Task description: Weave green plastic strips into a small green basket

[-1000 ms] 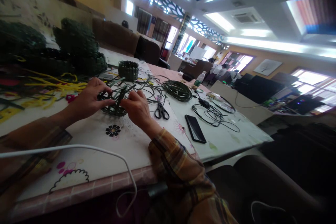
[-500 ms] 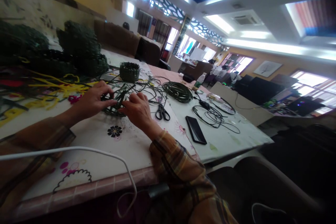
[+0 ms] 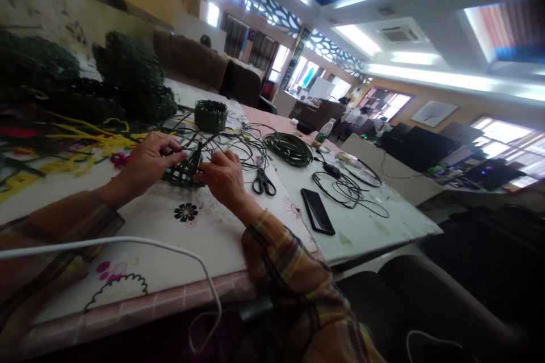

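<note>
The small dark green basket [image 3: 183, 176] sits on the table [image 3: 149, 218], between both hands. At its ten o'clock, the left hand [image 3: 151, 160] bends its fingers toward the rim; whether they grip it is unclear. At its three o'clock, the right hand [image 3: 225, 176] pinches the edge. From there, another basket [image 3: 211, 117] stands at one o'clock, and scissors [image 3: 264, 182] lie at three, beyond the right hand.

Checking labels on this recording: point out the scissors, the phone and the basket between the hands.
Scissors [image 3: 263, 177]: head view, where the handles meet.
Phone [image 3: 317, 211]: head view, on its dark screen.
Basket [image 3: 183, 175]: head view, on its woven side.
</note>
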Available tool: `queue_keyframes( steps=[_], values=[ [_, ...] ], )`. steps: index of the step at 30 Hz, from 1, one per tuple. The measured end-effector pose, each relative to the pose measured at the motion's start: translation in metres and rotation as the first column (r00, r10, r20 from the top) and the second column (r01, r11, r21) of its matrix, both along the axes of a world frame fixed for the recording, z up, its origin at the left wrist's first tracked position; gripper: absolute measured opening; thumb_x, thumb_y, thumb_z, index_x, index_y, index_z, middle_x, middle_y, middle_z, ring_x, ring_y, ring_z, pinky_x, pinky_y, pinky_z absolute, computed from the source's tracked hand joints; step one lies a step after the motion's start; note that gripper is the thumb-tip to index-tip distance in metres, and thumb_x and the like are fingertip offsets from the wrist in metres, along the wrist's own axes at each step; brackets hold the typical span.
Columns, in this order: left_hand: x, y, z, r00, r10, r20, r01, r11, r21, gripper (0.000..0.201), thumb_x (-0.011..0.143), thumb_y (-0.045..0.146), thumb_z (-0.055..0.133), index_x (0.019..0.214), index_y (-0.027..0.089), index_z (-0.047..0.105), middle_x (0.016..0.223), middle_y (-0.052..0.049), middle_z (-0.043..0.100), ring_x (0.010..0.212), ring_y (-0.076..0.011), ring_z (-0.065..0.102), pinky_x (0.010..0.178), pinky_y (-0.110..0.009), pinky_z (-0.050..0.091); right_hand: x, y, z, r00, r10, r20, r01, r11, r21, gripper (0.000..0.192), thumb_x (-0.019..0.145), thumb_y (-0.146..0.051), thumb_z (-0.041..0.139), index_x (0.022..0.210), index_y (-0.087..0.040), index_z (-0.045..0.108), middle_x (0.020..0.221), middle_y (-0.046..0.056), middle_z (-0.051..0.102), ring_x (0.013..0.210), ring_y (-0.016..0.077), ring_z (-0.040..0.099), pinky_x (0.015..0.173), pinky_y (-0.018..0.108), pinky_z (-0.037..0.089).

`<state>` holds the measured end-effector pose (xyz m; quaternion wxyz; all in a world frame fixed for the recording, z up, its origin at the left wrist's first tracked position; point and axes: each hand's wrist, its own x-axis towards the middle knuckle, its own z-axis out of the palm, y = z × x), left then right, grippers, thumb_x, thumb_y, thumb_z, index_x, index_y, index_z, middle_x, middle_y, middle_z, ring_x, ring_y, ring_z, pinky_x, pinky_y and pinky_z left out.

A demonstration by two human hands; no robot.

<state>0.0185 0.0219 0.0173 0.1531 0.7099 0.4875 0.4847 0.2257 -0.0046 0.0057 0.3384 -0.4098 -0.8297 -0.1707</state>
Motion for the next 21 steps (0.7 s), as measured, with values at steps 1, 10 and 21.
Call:
queue_keyframes(
  steps=[1, 10, 21],
  values=[
    [0.0, -0.001, 0.002, 1.0, 0.003, 0.018, -0.002, 0.999, -0.052, 0.033, 0.079, 0.051, 0.062, 0.082, 0.017, 0.065, 0.097, -0.004, 0.061, 0.085, -0.0168, 0.053, 0.081, -0.03, 0.045, 0.0, 0.0, 0.0, 1.0, 0.0, 0.001, 0.0, 1.0, -0.007, 0.027, 0.094, -0.046, 0.064, 0.085, -0.025, 0.077, 0.083, 0.004, 0.058, 0.088, 0.0201, 0.043, 0.084, 0.034, 0.033],
    [0.005, -0.014, 0.016, 0.982, 0.139, -0.126, -0.152, 0.983, -0.103, 0.026, 0.08, 0.044, 0.055, 0.074, 0.019, 0.06, 0.067, 0.0, 0.057, 0.066, -0.0167, 0.049, 0.064, -0.029, 0.035, -0.001, -0.001, -0.002, 1.0, 0.013, -0.005, -0.013, 1.0, -0.017, 0.027, 0.094, -0.047, 0.063, 0.086, -0.026, 0.078, 0.083, 0.004, 0.059, 0.088, 0.0198, 0.043, 0.086, 0.034, 0.033],
    [0.002, -0.014, 0.017, 0.997, 0.028, 0.075, -0.016, 0.988, -0.153, 0.034, 0.071, 0.051, 0.063, 0.077, 0.019, 0.068, 0.069, 0.001, 0.061, 0.065, -0.0157, 0.05, 0.062, -0.028, 0.036, 0.003, 0.005, -0.005, 0.997, 0.029, -0.073, -0.035, 0.997, -0.07, 0.022, 0.092, -0.043, 0.068, 0.091, -0.024, 0.078, 0.083, 0.004, 0.057, 0.087, 0.0196, 0.043, 0.085, 0.033, 0.035]
  ],
)
